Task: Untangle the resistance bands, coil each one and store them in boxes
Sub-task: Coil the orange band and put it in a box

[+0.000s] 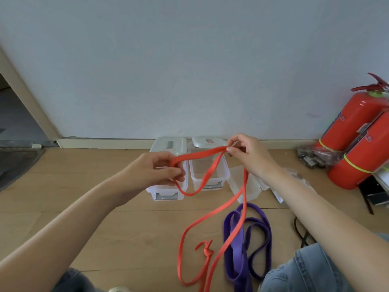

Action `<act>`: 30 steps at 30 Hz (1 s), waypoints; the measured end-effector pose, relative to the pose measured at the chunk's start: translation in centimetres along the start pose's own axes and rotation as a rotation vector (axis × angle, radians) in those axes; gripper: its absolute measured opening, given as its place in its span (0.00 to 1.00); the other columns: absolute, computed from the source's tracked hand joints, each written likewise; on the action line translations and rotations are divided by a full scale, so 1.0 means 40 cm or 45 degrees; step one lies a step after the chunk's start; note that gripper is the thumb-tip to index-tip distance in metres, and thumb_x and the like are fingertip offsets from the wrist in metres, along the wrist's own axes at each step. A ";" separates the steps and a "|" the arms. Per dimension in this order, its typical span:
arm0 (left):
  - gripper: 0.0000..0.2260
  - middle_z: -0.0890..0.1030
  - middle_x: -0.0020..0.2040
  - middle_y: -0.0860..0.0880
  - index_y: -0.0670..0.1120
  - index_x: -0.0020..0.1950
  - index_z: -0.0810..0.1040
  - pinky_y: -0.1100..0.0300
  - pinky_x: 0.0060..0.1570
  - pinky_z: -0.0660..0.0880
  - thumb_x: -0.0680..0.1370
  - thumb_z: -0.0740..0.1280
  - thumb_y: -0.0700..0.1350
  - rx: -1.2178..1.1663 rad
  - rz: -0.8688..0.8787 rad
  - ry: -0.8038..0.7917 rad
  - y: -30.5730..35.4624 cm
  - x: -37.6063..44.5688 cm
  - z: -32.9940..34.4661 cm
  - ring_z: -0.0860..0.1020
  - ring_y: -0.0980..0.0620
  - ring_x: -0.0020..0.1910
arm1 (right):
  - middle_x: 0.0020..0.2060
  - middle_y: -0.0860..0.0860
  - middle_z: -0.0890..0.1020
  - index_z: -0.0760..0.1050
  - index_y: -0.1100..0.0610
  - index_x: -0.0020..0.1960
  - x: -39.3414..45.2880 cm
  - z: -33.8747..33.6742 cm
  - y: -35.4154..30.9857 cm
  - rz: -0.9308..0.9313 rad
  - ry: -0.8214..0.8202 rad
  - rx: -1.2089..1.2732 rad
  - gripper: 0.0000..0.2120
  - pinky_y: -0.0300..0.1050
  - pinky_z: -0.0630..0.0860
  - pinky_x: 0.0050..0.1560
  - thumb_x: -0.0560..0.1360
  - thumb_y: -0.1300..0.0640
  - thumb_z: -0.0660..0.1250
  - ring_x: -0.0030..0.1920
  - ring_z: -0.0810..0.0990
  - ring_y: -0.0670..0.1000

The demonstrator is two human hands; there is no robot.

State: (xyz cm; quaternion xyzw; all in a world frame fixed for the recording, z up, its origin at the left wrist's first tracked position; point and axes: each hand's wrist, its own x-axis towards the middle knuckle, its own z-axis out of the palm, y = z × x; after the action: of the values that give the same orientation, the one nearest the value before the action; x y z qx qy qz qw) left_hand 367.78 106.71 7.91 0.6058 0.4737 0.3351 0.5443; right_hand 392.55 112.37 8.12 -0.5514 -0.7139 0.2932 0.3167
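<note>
Both hands are pinching the red resistance band (202, 153) above the two clear boxes (207, 173): left hand (156, 170), right hand (245, 151). Purple band (248, 241) is lying on floor nearer than boxes.

Bare forearms, no sleeves, light-blue distressed denim jeans (305, 270)

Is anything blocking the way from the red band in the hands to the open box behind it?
Nothing visible blocks it. The red band, held by the left hand and right hand, hangs over the open box, whose lid is off. A knot remains in the band on the floor.
</note>
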 end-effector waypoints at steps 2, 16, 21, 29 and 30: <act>0.05 0.84 0.44 0.47 0.47 0.46 0.82 0.66 0.45 0.77 0.71 0.71 0.42 -0.087 -0.012 -0.206 0.009 -0.009 0.002 0.82 0.52 0.46 | 0.41 0.57 0.82 0.73 0.57 0.46 0.002 0.006 0.014 0.032 0.057 -0.075 0.02 0.28 0.66 0.32 0.77 0.61 0.62 0.36 0.75 0.50; 0.14 0.78 0.56 0.53 0.50 0.59 0.72 0.63 0.44 0.75 0.75 0.68 0.50 0.960 -0.310 0.099 -0.054 0.016 0.000 0.80 0.51 0.49 | 0.37 0.50 0.80 0.74 0.55 0.46 -0.016 -0.028 -0.047 -0.121 -0.038 0.020 0.02 0.45 0.72 0.44 0.77 0.61 0.64 0.38 0.77 0.51; 0.33 0.72 0.64 0.60 0.53 0.67 0.67 0.66 0.61 0.68 0.65 0.68 0.63 0.505 0.039 0.029 -0.006 0.021 0.064 0.71 0.62 0.63 | 0.38 0.48 0.82 0.75 0.52 0.44 -0.053 0.009 -0.104 -0.338 -0.334 0.044 0.04 0.47 0.75 0.45 0.75 0.61 0.67 0.41 0.81 0.52; 0.08 0.74 0.30 0.51 0.44 0.42 0.74 0.64 0.32 0.74 0.80 0.60 0.43 0.172 -0.048 -0.005 -0.018 0.014 0.073 0.73 0.56 0.27 | 0.33 0.49 0.79 0.74 0.55 0.44 -0.017 -0.057 -0.083 -0.161 0.139 0.623 0.07 0.36 0.74 0.38 0.76 0.67 0.63 0.32 0.75 0.44; 0.09 0.70 0.30 0.52 0.45 0.42 0.74 0.64 0.27 0.71 0.80 0.60 0.45 0.132 -0.069 0.036 -0.017 0.011 0.058 0.69 0.57 0.25 | 0.34 0.49 0.79 0.73 0.56 0.44 -0.012 -0.068 -0.073 -0.125 0.177 0.617 0.07 0.35 0.75 0.40 0.76 0.67 0.63 0.33 0.76 0.44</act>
State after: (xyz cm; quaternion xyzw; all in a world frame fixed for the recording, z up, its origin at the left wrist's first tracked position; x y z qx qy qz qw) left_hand 369.93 106.29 6.78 0.6154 0.5142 0.3038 0.5144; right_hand 392.99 111.45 12.01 -0.4429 -0.6254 0.4014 0.5016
